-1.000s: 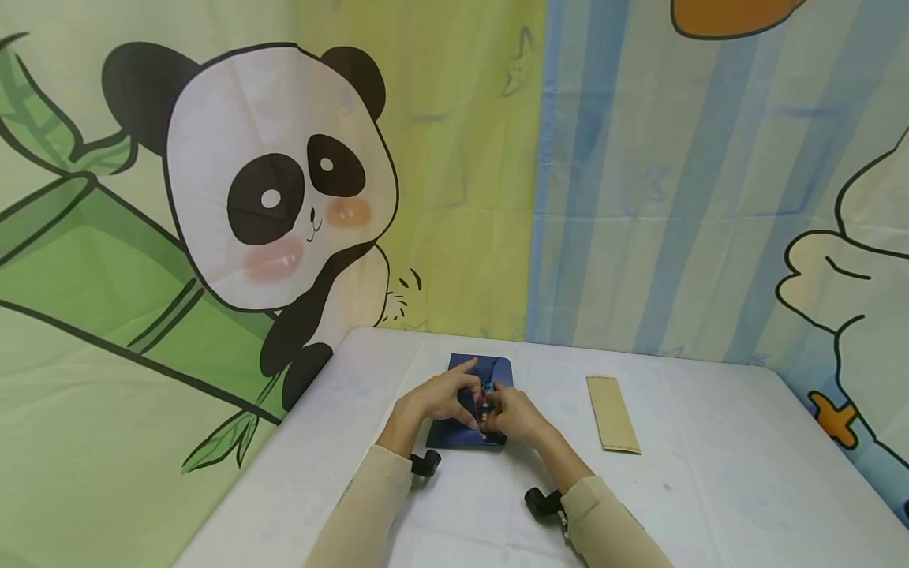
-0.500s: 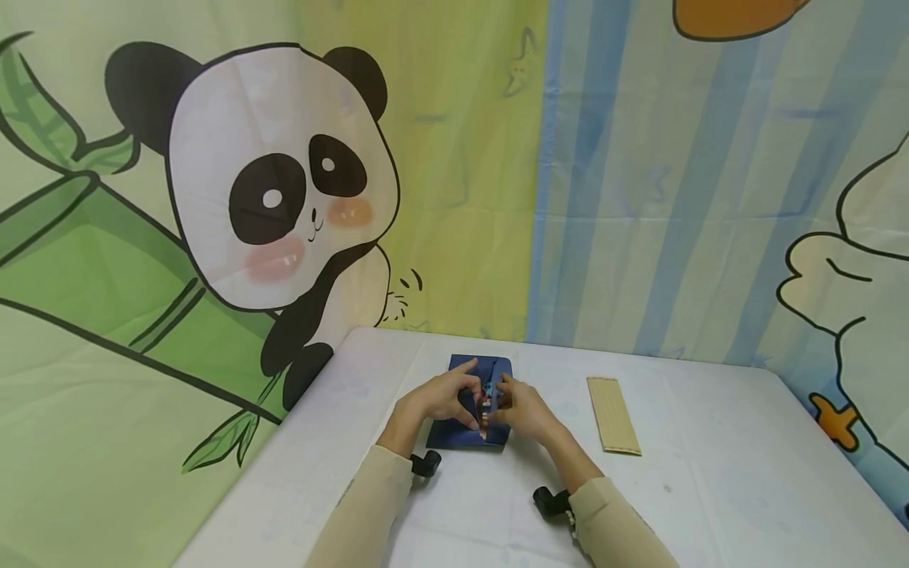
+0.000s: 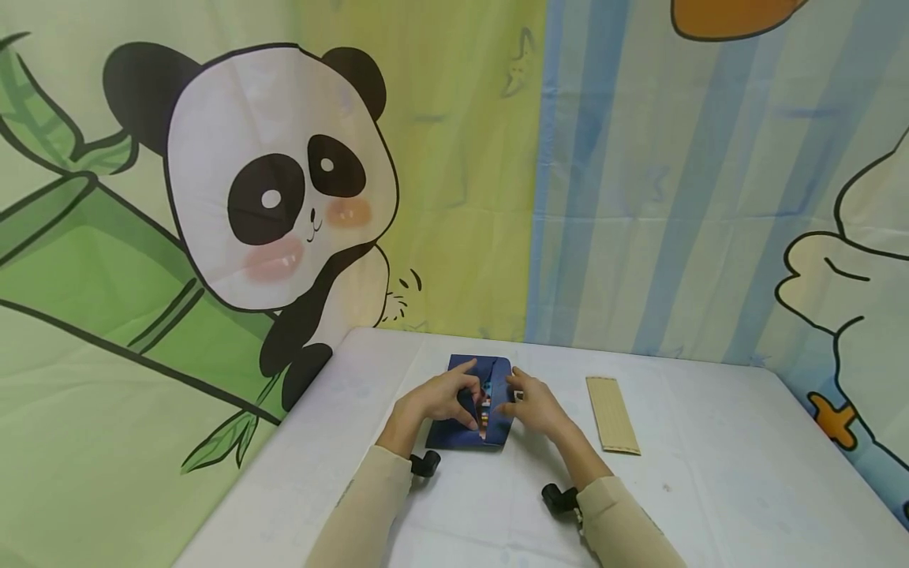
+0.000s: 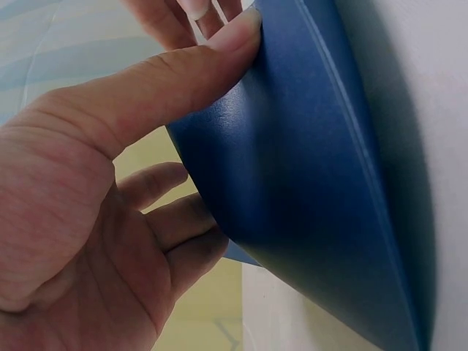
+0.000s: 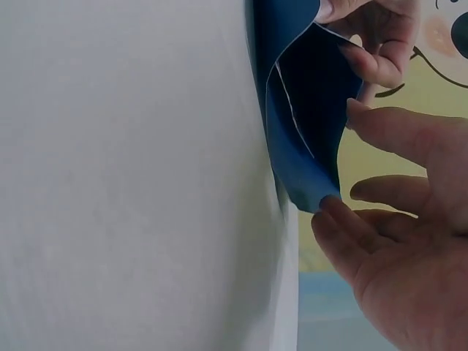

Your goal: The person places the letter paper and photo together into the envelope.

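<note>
A dark blue folder lies on a white surface, straight in front of a seated or standing person. Its middle gapes lengthwise, showing a colourful strip too small to make out. The person's left hand has its grip clamped on the folder: the thumb presses the blue cover, which bows upward in the left wrist view. The right hand is at the folder's right edge, its grip apart, fingers spread and gently bent; in the right wrist view its fingertips seem to touch a blue corner without pinching it.

The likely risk is the cover creasing or springing back, since it is already curved and only the left hand clearly holds it. If that thumb slipped, the gap could close. A hard pull might also drag the folder across the surface, as nothing visible pins it down.

Well apart to the right lies a flat tan strip. Both wrists carry black cameras below pale sleeves. Behind hangs a curtain printed with a cartoon panda.
</note>
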Demonstrator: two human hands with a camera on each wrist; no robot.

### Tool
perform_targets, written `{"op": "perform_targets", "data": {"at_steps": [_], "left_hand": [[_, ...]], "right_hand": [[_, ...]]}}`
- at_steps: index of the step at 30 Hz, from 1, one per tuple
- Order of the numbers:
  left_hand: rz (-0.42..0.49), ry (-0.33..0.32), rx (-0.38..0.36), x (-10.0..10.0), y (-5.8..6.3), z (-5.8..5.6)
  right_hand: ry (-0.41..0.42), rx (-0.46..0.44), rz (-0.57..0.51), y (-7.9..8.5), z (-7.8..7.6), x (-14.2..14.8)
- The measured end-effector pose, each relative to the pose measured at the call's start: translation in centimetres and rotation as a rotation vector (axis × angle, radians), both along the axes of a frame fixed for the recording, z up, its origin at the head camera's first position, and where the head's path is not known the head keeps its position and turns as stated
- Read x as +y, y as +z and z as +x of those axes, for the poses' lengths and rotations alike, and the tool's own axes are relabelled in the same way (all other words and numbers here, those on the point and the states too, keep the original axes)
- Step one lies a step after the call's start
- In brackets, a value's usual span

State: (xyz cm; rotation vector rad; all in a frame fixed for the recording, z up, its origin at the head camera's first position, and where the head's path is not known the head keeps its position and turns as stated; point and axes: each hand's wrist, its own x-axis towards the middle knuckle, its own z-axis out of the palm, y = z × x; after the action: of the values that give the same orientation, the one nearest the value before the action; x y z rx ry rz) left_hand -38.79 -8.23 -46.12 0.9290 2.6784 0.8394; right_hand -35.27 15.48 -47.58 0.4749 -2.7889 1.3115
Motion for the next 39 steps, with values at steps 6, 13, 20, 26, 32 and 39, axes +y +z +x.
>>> {"op": "perform_targets", "data": {"at_steps": [6, 13, 20, 26, 32, 39], "left_hand": [[0.006, 0.001, -0.010, 0.0, 0.1, 0.1], [0.007, -0.001, 0.002, 0.0, 0.1, 0.1], [0.005, 0.006, -0.005, 0.1, 0.1, 0.1], [0.003, 0.008, -0.011, 0.1, 0.1, 0.1], [0.012, 0.006, -0.013, 0.1, 0.2, 0.1], [0.003, 0.005, -0.007, 0.0, 0.0, 0.0]], "right_hand": [[-0.042, 0.009, 0.028, 0.4, 0.1, 0.9], [-0.066, 0.051, 0.116, 0.2, -0.1, 2.2], [-0.073, 0.066, 0.183, -0.2, -0.4, 3.4], [-0.125, 0.047, 0.299, 0.0, -0.3, 3.9], [-0.161, 0.003, 0.352, 0.2, 0.1, 4.3], [-0.204, -0.064, 0.399, 0.3, 0.4, 5.2]]}}
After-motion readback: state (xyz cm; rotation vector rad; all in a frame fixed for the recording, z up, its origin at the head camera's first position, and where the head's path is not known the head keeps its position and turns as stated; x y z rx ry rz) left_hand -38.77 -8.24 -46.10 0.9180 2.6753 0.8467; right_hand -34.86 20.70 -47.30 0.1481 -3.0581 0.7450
